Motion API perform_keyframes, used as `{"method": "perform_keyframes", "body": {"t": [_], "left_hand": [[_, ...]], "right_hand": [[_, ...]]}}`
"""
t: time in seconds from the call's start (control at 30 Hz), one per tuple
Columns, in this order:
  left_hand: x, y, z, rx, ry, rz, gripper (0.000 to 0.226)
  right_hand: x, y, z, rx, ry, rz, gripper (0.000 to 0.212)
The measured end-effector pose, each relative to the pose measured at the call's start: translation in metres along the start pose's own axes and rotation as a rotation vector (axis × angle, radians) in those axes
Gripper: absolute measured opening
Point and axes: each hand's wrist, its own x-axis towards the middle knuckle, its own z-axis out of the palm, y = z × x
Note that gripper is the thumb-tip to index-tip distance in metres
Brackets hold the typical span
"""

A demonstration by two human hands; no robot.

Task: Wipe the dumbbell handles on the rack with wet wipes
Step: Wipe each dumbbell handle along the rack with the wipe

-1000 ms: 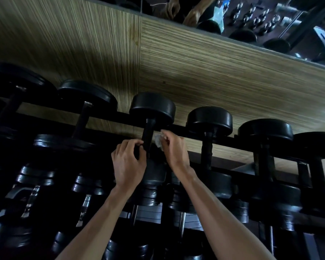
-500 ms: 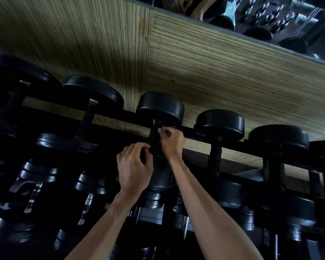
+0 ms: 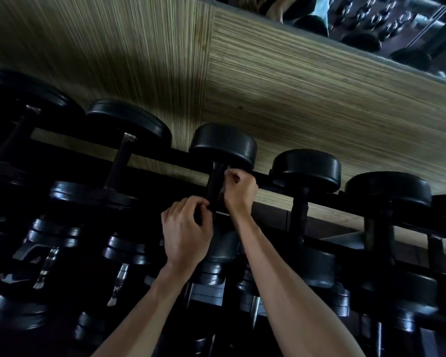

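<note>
Both hands work on 1 black dumbbell [image 3: 223, 148] lying across the top rail of the rack [image 3: 319, 199], near the rail's middle. The right hand [image 3: 240, 191] curls against the right side of the handle [image 3: 215, 188], just under the far head; a thin pale edge at its fingertips looks like the wet wipe [image 3: 225, 173], though most of it is hidden. The left hand [image 3: 184, 234] sits lower, its grip narrow, fingers bent around the handle's near end. Neighbouring dumbbells [image 3: 307, 167] rest along the same rail on either side. Lower tiers are dark and hard to read. A wood-grain wall [image 3: 294, 99] stands behind the rack.
</note>
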Motion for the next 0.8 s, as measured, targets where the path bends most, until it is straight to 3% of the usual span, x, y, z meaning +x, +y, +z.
{"method": "perform_keyframes", "body": {"t": [0.13, 0.3, 0.5, 0.7, 0.8], "left_hand": [[0.000, 0.000, 0.001, -0.013, -0.006, -0.014, 0.017], [0.000, -0.002, 0.001, -0.020, -0.012, -0.012, 0.010], [-0.001, 0.001, 0.000, 0.002, -0.021, -0.055, 0.017], [-0.013, -0.013, -0.003, 0.064, -0.051, 0.036, 0.035], [-0.015, -0.014, -0.003, 0.052, -0.022, 0.057, 0.035]], "right_hand": [[-0.014, 0.015, -0.015, 0.018, -0.166, -0.011, 0.029], [0.006, 0.003, 0.000, -0.089, -0.037, -0.026, 0.022], [-0.022, 0.024, -0.025, -0.114, -0.256, -0.099, 0.031], [0.000, 0.012, -0.010, -0.063, -0.147, -0.032, 0.016], [-0.011, 0.021, -0.019, -0.039, -0.220, -0.018, 0.015]]}}
